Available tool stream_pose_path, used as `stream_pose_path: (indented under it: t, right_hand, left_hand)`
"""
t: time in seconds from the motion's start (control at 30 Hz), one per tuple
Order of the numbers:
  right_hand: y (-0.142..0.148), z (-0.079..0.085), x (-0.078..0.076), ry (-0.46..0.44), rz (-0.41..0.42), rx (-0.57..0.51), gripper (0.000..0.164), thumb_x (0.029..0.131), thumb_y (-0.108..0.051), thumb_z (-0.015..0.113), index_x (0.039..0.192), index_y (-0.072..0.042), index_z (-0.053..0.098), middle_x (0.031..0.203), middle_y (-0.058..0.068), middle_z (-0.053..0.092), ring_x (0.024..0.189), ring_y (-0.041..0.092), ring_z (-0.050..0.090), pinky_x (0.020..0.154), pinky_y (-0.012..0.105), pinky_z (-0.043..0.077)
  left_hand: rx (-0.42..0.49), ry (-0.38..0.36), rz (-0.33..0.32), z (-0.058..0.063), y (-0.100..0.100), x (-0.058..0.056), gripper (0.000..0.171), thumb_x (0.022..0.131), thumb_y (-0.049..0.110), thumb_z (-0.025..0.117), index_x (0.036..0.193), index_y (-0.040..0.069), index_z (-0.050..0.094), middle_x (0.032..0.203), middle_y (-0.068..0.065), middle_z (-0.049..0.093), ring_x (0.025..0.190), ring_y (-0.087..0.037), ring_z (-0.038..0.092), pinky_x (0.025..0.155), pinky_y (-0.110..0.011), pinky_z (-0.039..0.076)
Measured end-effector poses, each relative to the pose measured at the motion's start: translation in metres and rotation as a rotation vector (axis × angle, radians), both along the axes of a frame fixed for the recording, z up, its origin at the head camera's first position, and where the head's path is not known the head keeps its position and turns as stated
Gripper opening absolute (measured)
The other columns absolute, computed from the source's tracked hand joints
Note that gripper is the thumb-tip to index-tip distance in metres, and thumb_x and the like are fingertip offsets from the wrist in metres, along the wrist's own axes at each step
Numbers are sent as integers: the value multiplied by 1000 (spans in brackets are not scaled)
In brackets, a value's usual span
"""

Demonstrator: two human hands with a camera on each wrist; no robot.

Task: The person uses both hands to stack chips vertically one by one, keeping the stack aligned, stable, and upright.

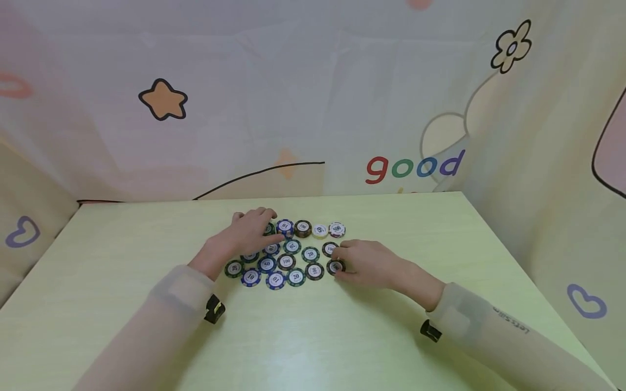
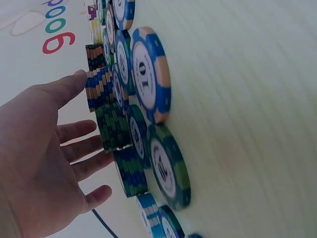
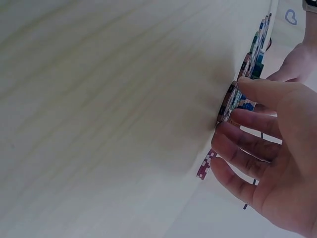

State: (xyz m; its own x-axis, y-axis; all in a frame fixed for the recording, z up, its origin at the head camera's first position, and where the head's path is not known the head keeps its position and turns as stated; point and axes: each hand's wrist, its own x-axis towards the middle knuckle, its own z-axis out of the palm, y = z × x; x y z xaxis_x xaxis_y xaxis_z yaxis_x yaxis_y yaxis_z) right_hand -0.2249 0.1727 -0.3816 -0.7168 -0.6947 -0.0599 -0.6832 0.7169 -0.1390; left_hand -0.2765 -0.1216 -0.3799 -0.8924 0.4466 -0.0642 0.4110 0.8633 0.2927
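Note:
Several poker chips lie in two parts in the head view: a back row of stacks and loose chips in front. My left hand [image 1: 251, 231] reaches over the row's left end, fingers spread. In the left wrist view its fingertips are right at the green chip stack [image 2: 113, 126], and its thumb tip at the blue chip stack [image 2: 99, 90]. My right hand [image 1: 371, 264] lies at the right edge of the loose chips, its fingers slightly bent. Its fingertips overlap a black chip [image 1: 335, 267] and a brown-edged 100 chip [image 1: 330, 249].
Farther right in the row stand a brown chip stack [image 1: 302, 228], a yellow chip stack [image 1: 320, 231] and a maroon-and-white chip stack [image 1: 337, 229]. Pale table [image 1: 303, 347] surface extends around the chips. A printed curtain [image 1: 254, 108] hangs behind its far edge.

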Motion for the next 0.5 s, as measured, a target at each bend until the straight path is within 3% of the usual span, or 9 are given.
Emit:
stream_pose_path:
  t: [0.5]
  right_hand:
    - [-1, -3, -1, 25, 31, 21, 29, 93, -25, 78, 119, -14, 73, 94, -1, 62, 76, 12, 54, 68, 28, 50]
  left_hand:
    - [-35, -38, -8, -7, 26, -14, 66, 103, 46, 60, 152, 5, 41, 151, -16, 47, 135, -37, 45, 108, -64, 26]
